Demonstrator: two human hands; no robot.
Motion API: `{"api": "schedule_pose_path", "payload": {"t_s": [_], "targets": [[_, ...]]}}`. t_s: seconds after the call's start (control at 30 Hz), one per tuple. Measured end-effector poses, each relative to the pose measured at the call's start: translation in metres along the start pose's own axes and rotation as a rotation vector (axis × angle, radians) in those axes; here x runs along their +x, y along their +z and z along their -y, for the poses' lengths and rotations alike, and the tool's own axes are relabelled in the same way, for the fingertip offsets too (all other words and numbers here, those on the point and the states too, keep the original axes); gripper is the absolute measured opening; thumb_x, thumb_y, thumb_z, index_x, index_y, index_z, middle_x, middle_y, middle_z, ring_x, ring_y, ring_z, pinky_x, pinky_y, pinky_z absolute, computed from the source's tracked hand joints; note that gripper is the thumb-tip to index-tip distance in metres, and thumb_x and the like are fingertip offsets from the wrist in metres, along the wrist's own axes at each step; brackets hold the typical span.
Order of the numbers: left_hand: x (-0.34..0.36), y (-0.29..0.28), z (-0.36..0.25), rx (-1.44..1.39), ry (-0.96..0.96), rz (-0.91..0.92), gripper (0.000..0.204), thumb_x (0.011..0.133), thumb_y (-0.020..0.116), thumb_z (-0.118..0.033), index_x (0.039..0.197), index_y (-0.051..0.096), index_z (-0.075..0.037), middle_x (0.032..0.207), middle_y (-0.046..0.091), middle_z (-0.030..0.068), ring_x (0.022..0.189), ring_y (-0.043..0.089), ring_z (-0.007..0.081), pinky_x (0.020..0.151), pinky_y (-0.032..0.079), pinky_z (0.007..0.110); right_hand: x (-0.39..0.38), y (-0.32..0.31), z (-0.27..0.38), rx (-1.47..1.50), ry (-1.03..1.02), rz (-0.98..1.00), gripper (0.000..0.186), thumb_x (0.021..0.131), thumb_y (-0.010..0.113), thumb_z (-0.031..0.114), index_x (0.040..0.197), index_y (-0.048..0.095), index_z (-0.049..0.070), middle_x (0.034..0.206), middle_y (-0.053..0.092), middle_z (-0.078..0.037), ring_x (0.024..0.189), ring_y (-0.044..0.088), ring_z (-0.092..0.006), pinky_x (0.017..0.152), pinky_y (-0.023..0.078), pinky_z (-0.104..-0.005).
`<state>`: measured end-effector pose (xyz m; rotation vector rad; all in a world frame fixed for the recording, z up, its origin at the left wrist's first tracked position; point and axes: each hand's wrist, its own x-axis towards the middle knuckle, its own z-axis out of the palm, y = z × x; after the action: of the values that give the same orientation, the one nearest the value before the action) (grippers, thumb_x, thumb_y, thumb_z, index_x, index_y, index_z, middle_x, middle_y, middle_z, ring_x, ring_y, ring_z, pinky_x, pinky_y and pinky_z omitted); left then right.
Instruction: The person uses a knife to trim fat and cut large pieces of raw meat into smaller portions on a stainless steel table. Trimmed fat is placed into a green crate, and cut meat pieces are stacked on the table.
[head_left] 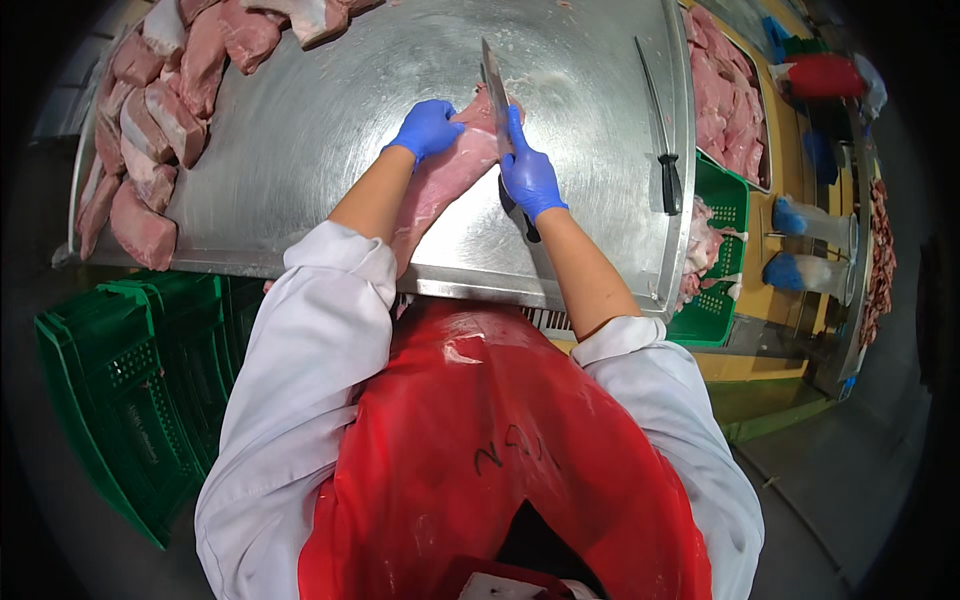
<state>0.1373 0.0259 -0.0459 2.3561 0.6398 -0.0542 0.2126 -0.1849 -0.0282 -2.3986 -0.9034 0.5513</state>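
Note:
A long pink slab of raw meat (447, 178) lies slantwise on the steel work table, its lower end reaching the near edge. My left hand (428, 130), in a blue glove, grips the slab's left side near its far end. In my right hand (530, 180), also gloved in blue, is a knife (494, 75). My forefinger stretches along the blade, which lies against the far right part of the meat. The knife's dark handle shows below my palm. Whether the edge has entered the meat, I cannot tell.
Several raw meat pieces (145, 130) are heaped along the table's left side. A sharpening steel (668, 165) lies on the right. Beyond that edge stand a meat-filled tray (762, 165) and a green crate (735, 185) with trimmings. Green crates (110, 400) stand lower left. Blue-gloved co-worker's hands (790, 215) show far right.

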Motion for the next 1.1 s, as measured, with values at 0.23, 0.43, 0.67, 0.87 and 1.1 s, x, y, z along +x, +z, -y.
{"api": "schedule_pose_path", "payload": {"t_s": [0.23,0.43,0.67,0.87,1.1], "targets": [[-0.017,-0.011,-0.012,0.001,-0.069,-0.122,0.025,0.082,0.071,-0.028,0.089,0.072,-0.003,0.084,0.071,0.0185,0.078,0.069,0.0328,0.076,0.054,0.04,0.005,-0.012,0.0,0.01,-0.04,0.049,0.078,0.092,0.051,0.017,0.16,0.015,0.032,0.089,0.068,-0.031,0.077,0.068,-0.0481,0.073,0.053,-0.0545],[-0.022,-0.024,-0.035,0.036,-0.117,-0.118,0.025,0.081,0.071,-0.028,0.086,0.072,-0.004,0.082,0.071,0.019,0.079,0.069,0.0348,0.076,0.054,0.041,0.024,-0.013,0.038,0.254,-0.072,0.07,0.07,0.096,0.046,0.019,0.16,0.018,0.027,0.09,0.07,-0.027,0.077,0.071,-0.0397,0.074,0.057,-0.0476],[-0.028,-0.03,-0.025,-0.076,-0.081,-0.096,0.032,0.084,0.072,-0.034,0.081,0.072,-0.002,0.072,0.067,0.0168,0.065,0.063,0.0285,0.066,0.05,0.039,-0.048,-0.077,0.016,0.553,0.066,0.621,0.079,0.093,0.048,0.009,0.161,0.015,0.033,0.074,0.065,-0.01,0.053,0.063,-0.0169,0.052,0.055,-0.0325],[-0.038,-0.044,-0.052,-0.069,0.009,-0.116,0.035,0.086,0.072,-0.034,0.078,0.068,0.0,0.065,0.06,0.0149,0.059,0.052,0.022,0.062,0.048,0.038,0.013,-0.034,0.034,0.9,-0.014,0.525,0.075,0.092,0.053,0.01,0.16,0.024,0.023,0.072,0.061,-0.007,0.052,0.059,-0.0164,0.047,0.054,-0.0343],[-0.061,-0.074,-0.025,-0.232,0.112,-0.168,0.032,0.086,0.073,-0.03,0.077,0.066,0.001,0.064,0.056,0.0047,0.062,0.048,0.0125,0.059,0.045,0.032,-0.086,-0.055,0.025,0.711,0.093,0.795,0.078,0.092,0.049,-0.001,0.161,0.023,0.024,0.075,0.067,-0.008,0.057,0.063,-0.0107,0.051,0.052,-0.026]]}}
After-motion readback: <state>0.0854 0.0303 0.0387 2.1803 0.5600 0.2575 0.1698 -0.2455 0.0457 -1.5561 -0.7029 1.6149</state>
